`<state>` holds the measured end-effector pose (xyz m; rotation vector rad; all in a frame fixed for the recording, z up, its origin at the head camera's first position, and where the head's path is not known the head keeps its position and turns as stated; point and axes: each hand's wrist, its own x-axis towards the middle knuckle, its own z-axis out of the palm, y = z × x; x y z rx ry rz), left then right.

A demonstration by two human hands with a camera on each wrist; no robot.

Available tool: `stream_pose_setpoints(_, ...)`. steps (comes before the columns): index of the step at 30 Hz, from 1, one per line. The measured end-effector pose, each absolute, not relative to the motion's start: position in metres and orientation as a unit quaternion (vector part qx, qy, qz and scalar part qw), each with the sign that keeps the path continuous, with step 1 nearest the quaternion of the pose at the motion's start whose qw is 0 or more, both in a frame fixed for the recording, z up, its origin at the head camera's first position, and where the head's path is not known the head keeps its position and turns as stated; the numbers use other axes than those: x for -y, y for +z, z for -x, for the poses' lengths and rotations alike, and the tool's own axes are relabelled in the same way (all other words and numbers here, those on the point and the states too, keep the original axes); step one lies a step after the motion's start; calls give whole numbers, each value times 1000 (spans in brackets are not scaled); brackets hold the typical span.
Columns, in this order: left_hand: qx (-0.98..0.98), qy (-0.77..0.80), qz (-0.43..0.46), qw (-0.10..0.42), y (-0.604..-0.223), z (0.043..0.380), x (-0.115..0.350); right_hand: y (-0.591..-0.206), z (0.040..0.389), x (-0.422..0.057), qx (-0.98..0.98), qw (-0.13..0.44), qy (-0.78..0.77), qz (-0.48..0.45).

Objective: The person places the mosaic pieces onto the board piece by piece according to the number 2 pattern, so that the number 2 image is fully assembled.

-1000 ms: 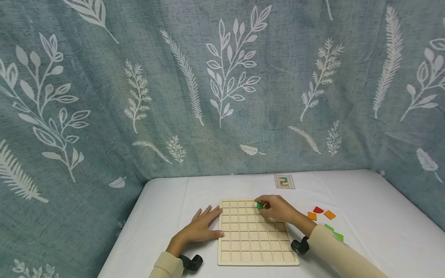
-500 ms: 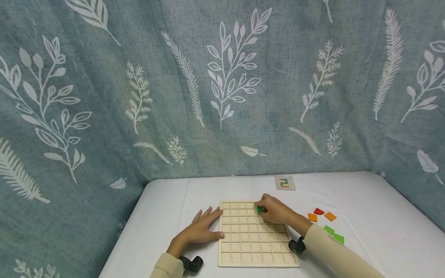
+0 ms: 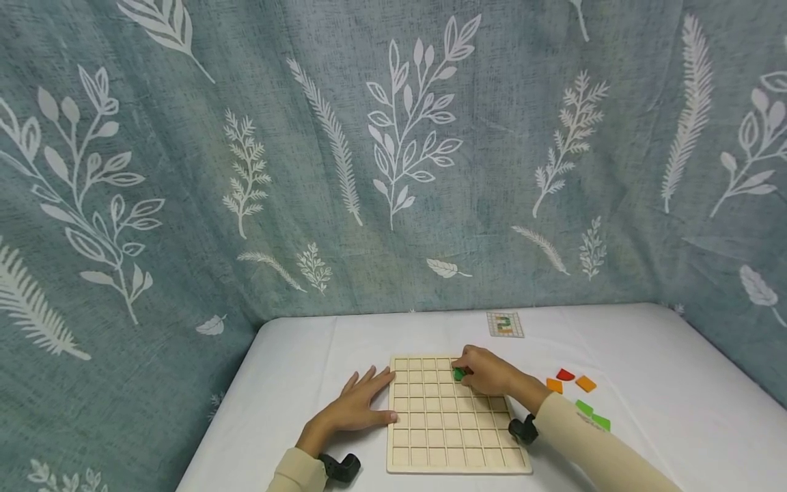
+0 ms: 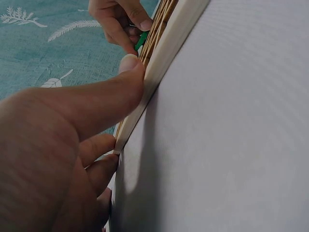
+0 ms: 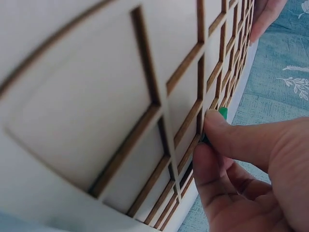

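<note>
A pale wooden grid board [image 3: 430, 437] with square recesses lies on the white table. My right hand [image 3: 490, 371] pinches a small dark green tile [image 3: 458, 374] between thumb and fingers, low over the board's far rows. In the right wrist view the thumb and fingertips are right at the grid ridges, hiding most of the green tile [image 5: 223, 112]. My left hand [image 3: 353, 404] rests along the board's left edge with fingers spread. Its thumb [image 4: 116, 99] lies on the rim in the left wrist view, with the other fingertips against the side.
Right of the board lie two orange tiles [image 3: 586, 383], a red piece [image 3: 565, 374] and light green tiles [image 3: 601, 422], partly behind the right sleeve. A small pattern card [image 3: 505, 324] sits near the table's far edge. A leaf-print curtain [image 3: 393, 171] hangs behind.
My right hand has lowered the green tile toward the board and shifted it slightly nearer. The left hand stays at the board's edge. The head view has tipped slightly.
</note>
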<state>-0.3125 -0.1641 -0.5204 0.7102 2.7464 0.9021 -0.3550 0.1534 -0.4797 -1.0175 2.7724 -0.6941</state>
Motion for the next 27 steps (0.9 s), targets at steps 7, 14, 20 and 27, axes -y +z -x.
stream_pose_setpoints(7,-921,299,-237,77,-520,313,165,-477,357,-153,-907,50,-232,348)
stream_pose_setpoints(14,-924,295,-231,77,-523,310,162,-479,354,-153,-904,51,-256,340)
stream_pose_setpoints(20,-924,297,-228,79,-523,308,161,-481,354,-153,-903,45,-265,336)
stream_pose_setpoints(27,-922,293,-242,76,-522,310,163,-482,354,-154,-903,31,-266,336)
